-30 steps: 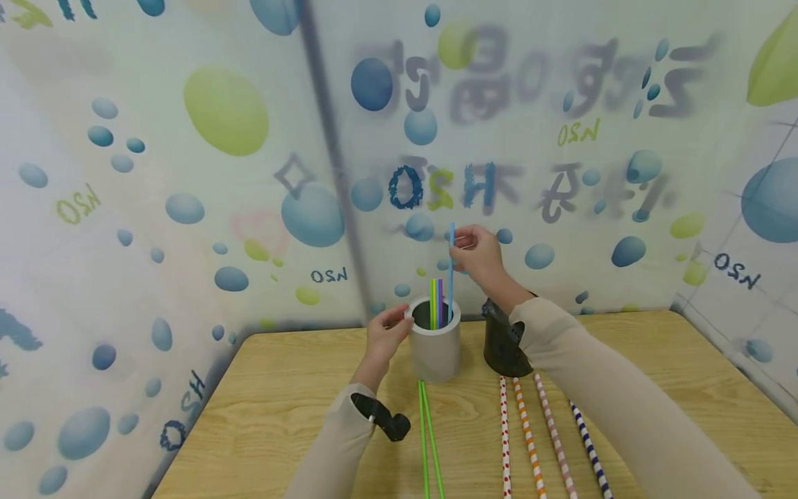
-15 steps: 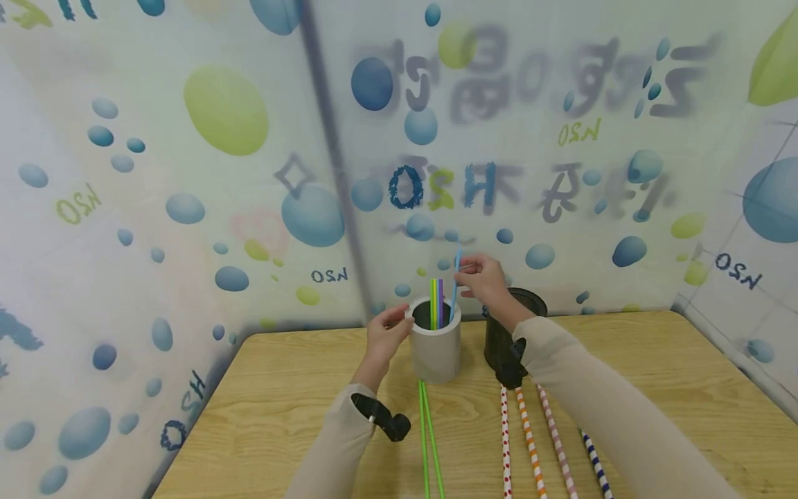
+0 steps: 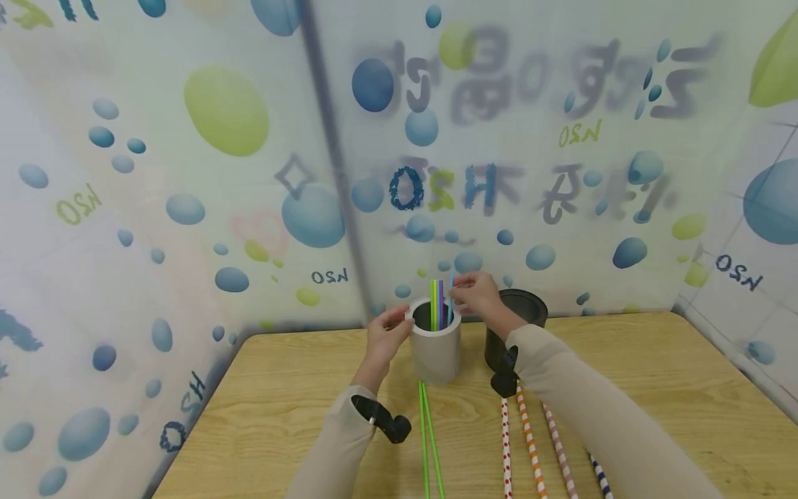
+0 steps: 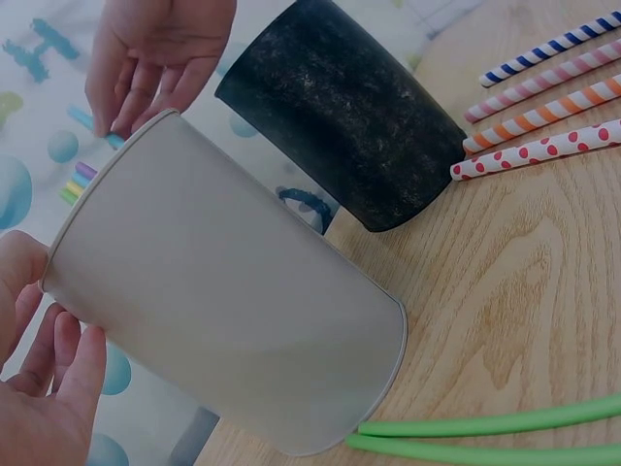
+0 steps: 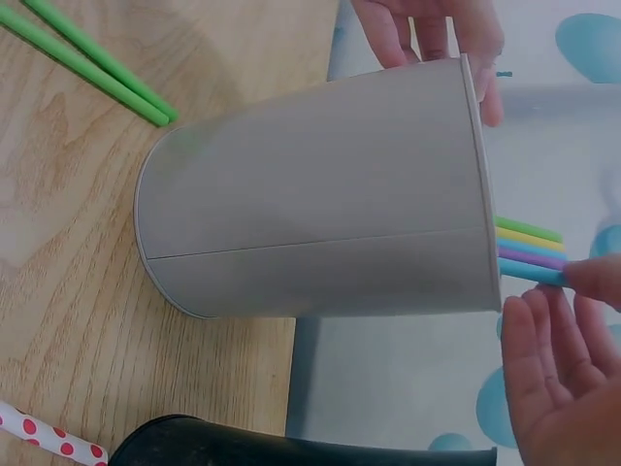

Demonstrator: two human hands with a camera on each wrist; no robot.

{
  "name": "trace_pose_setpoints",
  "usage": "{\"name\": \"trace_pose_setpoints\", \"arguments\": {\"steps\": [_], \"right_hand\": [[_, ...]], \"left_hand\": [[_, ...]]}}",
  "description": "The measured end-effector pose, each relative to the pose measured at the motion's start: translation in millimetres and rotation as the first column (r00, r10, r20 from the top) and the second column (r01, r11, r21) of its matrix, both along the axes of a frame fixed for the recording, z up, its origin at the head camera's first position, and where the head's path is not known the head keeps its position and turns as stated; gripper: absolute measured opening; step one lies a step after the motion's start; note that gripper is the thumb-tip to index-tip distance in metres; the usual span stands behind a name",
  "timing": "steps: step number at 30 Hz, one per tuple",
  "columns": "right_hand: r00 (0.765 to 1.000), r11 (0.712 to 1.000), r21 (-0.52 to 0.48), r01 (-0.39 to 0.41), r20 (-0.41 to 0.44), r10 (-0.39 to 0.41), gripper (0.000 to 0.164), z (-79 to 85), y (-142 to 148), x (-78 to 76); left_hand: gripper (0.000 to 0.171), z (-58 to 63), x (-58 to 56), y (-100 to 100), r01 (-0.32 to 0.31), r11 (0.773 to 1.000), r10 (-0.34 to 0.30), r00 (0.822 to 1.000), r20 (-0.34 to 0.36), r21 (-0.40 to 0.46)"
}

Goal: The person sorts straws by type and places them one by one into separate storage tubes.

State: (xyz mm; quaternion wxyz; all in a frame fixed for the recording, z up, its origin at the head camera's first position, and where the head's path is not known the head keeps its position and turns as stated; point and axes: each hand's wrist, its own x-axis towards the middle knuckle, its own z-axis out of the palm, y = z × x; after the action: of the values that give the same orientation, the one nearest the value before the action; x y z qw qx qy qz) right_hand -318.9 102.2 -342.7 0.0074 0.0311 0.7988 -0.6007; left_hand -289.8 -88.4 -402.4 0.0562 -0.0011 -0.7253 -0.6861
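Observation:
My right hand (image 3: 476, 294) pinches a blue drinking straw (image 3: 451, 281) between thumb and fingertips. The straw's lower part is inside a grey cylindrical cup (image 3: 436, 357), standing at the back of the table. Green, yellow, blue and purple straws (image 5: 529, 238) poke above the same rim, side by side; their lower ends are hidden by the cup wall. At the cup's left, my left hand (image 3: 388, 339) holds the rim, thumb and fingers around its edge. In the left wrist view the cup (image 4: 228, 291) fills the middle, with the right hand (image 4: 165, 49) beyond its rim.
A black cylindrical cup (image 4: 340, 112) stands just right of the grey one, partly behind my right forearm. Several patterned paper straws (image 3: 532, 450) lie below it. Two green straws (image 3: 430, 443) lie before the grey cup. A patterned curtain (image 3: 249, 208) hangs behind the wooden table (image 3: 280, 388).
My right hand has come down toward the grey cup, and the blue straw has sunk deeper into it. The left hand has stayed at the rim.

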Motion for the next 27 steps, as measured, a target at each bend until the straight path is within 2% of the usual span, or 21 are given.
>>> {"name": "trace_pose_setpoints", "arguments": {"steps": [3, 10, 18, 27], "right_hand": [[1.0, 0.999, 0.032, -0.01, 0.015, 0.009, 0.025, -1.0, -0.9, 0.9], [0.999, 0.995, 0.096, -0.026, 0.049, 0.021, 0.026, -5.5, -2.8, 0.7], [0.999, 0.989, 0.145, -0.008, 0.042, 0.002, 0.027, -7.5, -6.3, -1.7], [0.996, 0.991, 0.13, -0.036, 0.084, 0.025, 0.027, -1.9, -6.8, -0.3]], "left_hand": [[0.033, 2.6, 2.2, -0.5, 0.011, 1.0, -0.011, 1.0, 0.013, 0.017], [0.035, 20.0, 16.1, 1.7, 0.032, 0.999, -0.032, 0.999, 0.008, 0.003], [0.033, 1.5, 1.8, 0.1, 0.012, 1.0, -0.012, 1.0, 0.002, 0.018], [0.033, -1.4, -0.4, -0.1, -0.001, 1.0, 0.001, 1.0, -0.003, 0.012]]}}
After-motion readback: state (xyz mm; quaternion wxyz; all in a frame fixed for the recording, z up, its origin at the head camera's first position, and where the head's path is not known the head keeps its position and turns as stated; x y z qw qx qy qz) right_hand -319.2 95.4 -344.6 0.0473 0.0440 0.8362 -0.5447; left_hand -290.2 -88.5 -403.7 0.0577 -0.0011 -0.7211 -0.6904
